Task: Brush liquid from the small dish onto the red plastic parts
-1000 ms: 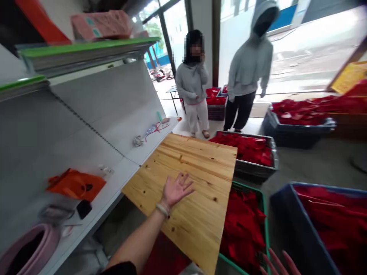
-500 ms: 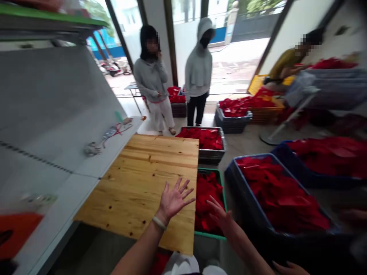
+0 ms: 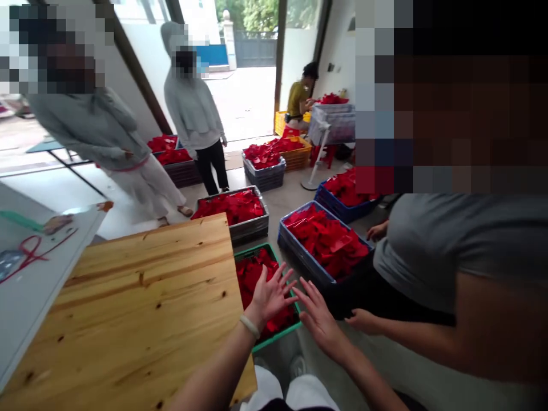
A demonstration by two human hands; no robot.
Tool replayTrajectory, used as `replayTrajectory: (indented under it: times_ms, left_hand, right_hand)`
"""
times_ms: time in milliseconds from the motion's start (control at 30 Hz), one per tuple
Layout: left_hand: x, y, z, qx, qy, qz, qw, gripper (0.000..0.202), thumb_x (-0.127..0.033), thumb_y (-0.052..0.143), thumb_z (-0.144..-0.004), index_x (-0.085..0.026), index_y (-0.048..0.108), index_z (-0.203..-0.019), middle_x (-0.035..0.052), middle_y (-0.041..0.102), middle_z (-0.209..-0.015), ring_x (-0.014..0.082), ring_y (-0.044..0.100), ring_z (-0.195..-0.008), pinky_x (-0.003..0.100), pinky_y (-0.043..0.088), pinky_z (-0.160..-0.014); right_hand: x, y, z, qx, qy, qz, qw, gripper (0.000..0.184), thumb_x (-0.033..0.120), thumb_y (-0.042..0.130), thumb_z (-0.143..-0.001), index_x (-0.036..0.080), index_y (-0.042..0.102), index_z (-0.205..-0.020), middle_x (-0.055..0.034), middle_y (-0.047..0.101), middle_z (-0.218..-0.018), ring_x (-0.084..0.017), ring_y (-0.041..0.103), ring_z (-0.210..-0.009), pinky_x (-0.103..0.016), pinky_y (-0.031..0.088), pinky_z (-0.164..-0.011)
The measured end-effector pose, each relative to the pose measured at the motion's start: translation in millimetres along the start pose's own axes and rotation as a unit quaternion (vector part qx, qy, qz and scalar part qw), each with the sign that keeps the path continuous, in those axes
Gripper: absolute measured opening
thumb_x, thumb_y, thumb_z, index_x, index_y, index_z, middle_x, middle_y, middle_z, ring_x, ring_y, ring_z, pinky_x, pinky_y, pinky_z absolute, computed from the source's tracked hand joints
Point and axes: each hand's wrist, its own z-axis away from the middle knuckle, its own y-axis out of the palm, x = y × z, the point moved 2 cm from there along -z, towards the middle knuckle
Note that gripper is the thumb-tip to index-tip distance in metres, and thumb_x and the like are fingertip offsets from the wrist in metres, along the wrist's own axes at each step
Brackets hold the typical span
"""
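My left hand (image 3: 269, 294) is open with fingers spread, held over the green crate (image 3: 286, 334) full of red pieces (image 3: 252, 274). My right hand (image 3: 319, 317) is open too, palm down, fingers stretched toward the left hand above the crate's right edge. Neither hand holds anything. A white band sits on my left wrist. The light wooden board (image 3: 141, 308) lies to the left of both hands.
A person in a grey shirt (image 3: 449, 274) sits close at my right, one hand (image 3: 363, 321) near mine. Blue crate (image 3: 299, 257) and grey crate (image 3: 250, 227) hold red pieces. Two people in grey hoodies stand behind; another sits by the doorway. A white shelf (image 3: 38, 274) is at left.
The view has swung right, away from the shelf. My left hand moved off the wooden board to above the green crate, and my right hand came up beside it.
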Motion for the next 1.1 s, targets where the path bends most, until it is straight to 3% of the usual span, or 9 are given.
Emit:
replayTrajectory:
  times_ms: [67,133,233,300,400,600,767,1000,1100]
  left_hand:
    - [20,17.9,-15,0.012,-0.039,-0.058,0.997,0.076,-0.077,0.032,-0.109,-0.032,0.05,-0.168,0.0147,0.06,-0.164,0.0348,0.065,-0.138,0.061,0.039,-0.125]
    - [45,41.9,-23,0.042,-0.074,-0.115,0.99,0.076,-0.077,0.041,-0.108,-0.03,0.055,-0.166,0.0166,0.066,-0.158,0.0377,0.057,-0.149,0.063,0.025,-0.132]
    - [76,75.6,-23,0.104,-0.112,-0.176,0.972,0.073,-0.075,0.048,-0.108,-0.027,0.063,-0.162,0.0184,0.073,-0.15,0.0387,0.042,-0.163,0.061,0.003,-0.136]
    - [81,84.3,-21,0.122,-0.116,-0.189,0.968,0.071,-0.074,0.049,-0.108,-0.029,0.064,-0.161,0.0164,0.069,-0.157,0.0381,0.036,-0.167,0.062,0.001,-0.136]
    - [67,66.5,-16,0.086,-0.098,-0.177,0.976,0.072,-0.078,0.046,-0.107,-0.036,0.059,-0.164,0.0092,0.051,-0.175,0.0376,0.034,-0.167,0.063,0.018,-0.134]
    - [30,-17.7,9,-0.063,-0.075,-0.144,0.985,0.079,-0.078,0.042,-0.107,-0.037,0.042,-0.174,0.007,0.036,-0.184,0.0339,0.036,-0.165,0.05,0.039,-0.125]
    - [17,-60.3,28,-0.162,-0.049,-0.099,0.981,0.075,-0.072,0.038,-0.11,-0.038,0.036,-0.176,0.0085,0.041,-0.181,0.0319,0.044,-0.16,0.046,0.043,-0.121]
    - [2,-87.3,31,-0.241,-0.021,-0.056,0.969,0.069,-0.062,0.033,-0.114,-0.04,0.028,-0.179,0.0071,0.043,-0.18,0.03,0.053,-0.156,0.044,0.044,-0.123]
    - [2,-100.8,23,-0.275,-0.006,-0.034,0.961,0.071,-0.05,0.049,-0.109,-0.035,0.033,-0.177,0.0101,0.051,-0.175,0.0318,0.06,-0.151,0.044,0.047,-0.122]
  right_hand:
    - [-14,-12,20,-0.021,0.052,0.017,0.998,0.083,0.085,0.053,-0.1,0.036,0.059,-0.166,-0.0023,0.044,-0.18,-0.035,0.027,-0.172,-0.057,0.013,-0.141]
    - [-35,-29,51,-0.04,0.131,0.035,0.99,0.077,0.082,0.058,-0.097,0.035,0.07,-0.156,-0.0084,0.064,-0.164,-0.039,0.053,-0.157,-0.059,0.025,-0.138]
    - [-68,-58,110,-0.064,0.278,0.079,0.955,0.051,0.07,0.083,-0.075,0.036,0.089,-0.113,-0.015,0.086,-0.121,-0.051,0.073,-0.128,-0.071,0.045,-0.121]
    - [-85,-74,142,-0.077,0.346,0.115,0.928,0.038,0.057,0.092,-0.061,0.037,0.088,-0.093,-0.0162,0.087,-0.107,-0.057,0.073,-0.124,-0.083,0.035,-0.12]
    - [-99,-79,158,-0.065,0.377,0.133,0.914,0.035,0.052,0.091,-0.065,0.037,0.088,-0.096,-0.0172,0.086,-0.115,-0.057,0.07,-0.13,-0.085,0.027,-0.123]
    - [-111,-27,114,0.017,0.342,0.124,0.931,0.047,0.045,0.089,-0.085,0.03,0.083,-0.129,-0.0144,0.076,-0.145,-0.045,0.06,-0.148,-0.074,0.031,-0.13]
    - [-131,6,54,0.053,0.28,0.116,0.952,0.049,0.036,0.085,-0.098,0.023,0.072,-0.144,-0.0123,0.063,-0.161,-0.036,0.052,-0.155,-0.065,0.036,-0.131]
    - [-191,-5,-43,0.037,0.293,0.115,0.948,0.042,0.036,0.079,-0.104,0.02,0.07,-0.143,-0.0128,0.065,-0.155,-0.034,0.064,-0.141,-0.061,0.054,-0.118]
    - [-224,-18,-74,0.028,0.33,0.122,0.936,0.04,0.037,0.078,-0.105,0.019,0.07,-0.14,-0.0125,0.068,-0.148,-0.031,0.069,-0.131,-0.057,0.06,-0.11]
